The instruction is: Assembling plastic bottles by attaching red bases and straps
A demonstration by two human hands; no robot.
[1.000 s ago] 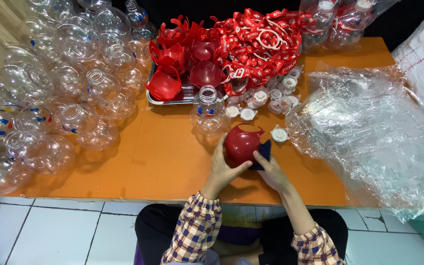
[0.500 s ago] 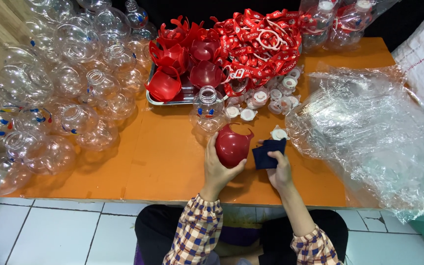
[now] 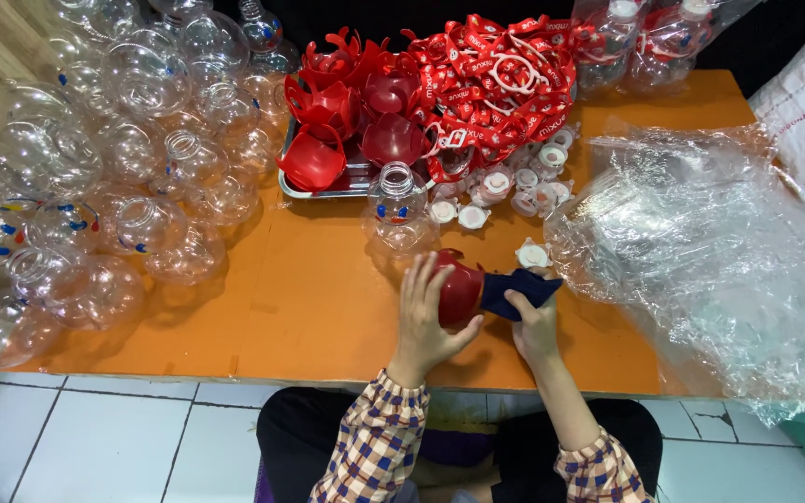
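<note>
left hand [image 3: 429, 317] grips a red cup [image 3: 459, 291] on the orange table [image 3: 309, 289]; right hand [image 3: 535, 326] pinches a dark cloth [image 3: 514, 292] against it. beyond the cup, a tray [image 3: 347, 183] of red cups and many clear bottles [image 3: 142, 186] lie untouched.

table [image 3: 328, 307] carries all items. round bottles [image 3: 123, 186] lie piled along its left side. tray [image 3: 295, 182] sits at the far centre and holds cup parts [image 3: 347, 112]; straps [image 3: 496, 84] lie right of it, caps [image 3: 514, 186] before them. plastic sheet [image 3: 701, 251] lies right. single bottle [image 3: 398, 210] stands before the tray.
</note>
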